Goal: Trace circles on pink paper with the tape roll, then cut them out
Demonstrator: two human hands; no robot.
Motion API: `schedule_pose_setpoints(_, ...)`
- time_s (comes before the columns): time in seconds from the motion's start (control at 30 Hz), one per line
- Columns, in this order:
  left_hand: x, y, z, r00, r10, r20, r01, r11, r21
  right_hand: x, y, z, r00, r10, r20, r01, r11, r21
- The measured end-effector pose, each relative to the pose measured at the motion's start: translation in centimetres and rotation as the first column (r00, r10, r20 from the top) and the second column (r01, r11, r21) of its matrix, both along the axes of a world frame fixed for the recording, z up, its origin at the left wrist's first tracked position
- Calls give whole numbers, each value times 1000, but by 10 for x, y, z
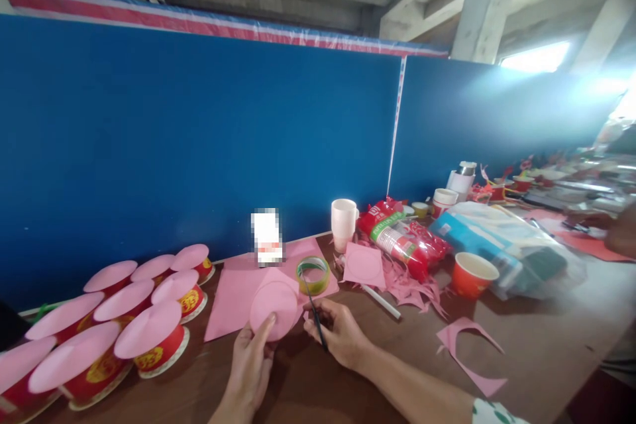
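Note:
My left hand (252,361) pinches a piece of pink paper (274,308), thumb on top, near the table's front edge. A round outline shows on the paper, and its lower edge is curved. My right hand (342,332) grips a pair of scissors (318,323) with dark handles, at the right side of that paper. The blades point up and away, over a roll of clear tape (325,276). Beneath lie larger pink sheets (226,301) on the brown table. Whether the blades touch the paper, I cannot tell.
Upturned red cups (161,354) topped with pink paper cones stand in rows at left. At right are stacked white cups (344,218), a red bag (397,238), pink scraps (470,344), an orange cup (474,275) and a plastic-wrapped pack (511,238). Another person's hand (596,222) shows far right.

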State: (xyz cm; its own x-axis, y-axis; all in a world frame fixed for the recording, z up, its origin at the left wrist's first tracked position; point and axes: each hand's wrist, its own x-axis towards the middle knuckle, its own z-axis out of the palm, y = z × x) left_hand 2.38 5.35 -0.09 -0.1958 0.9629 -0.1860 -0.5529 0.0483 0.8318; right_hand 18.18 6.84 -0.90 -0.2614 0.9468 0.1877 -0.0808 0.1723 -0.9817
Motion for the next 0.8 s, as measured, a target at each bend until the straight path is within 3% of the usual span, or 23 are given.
schedule_pose_setpoints(0.47,2,-1,3,1000,-6,4,6,1000,-17,-1,4,-11,1000,3,0,-3,1000,-20)
schedule_pose_setpoints(0.8,1,2,-6,1000,29,-10,-30,999,-16,0,-1,5,1000,8,4,-8,998,-61)
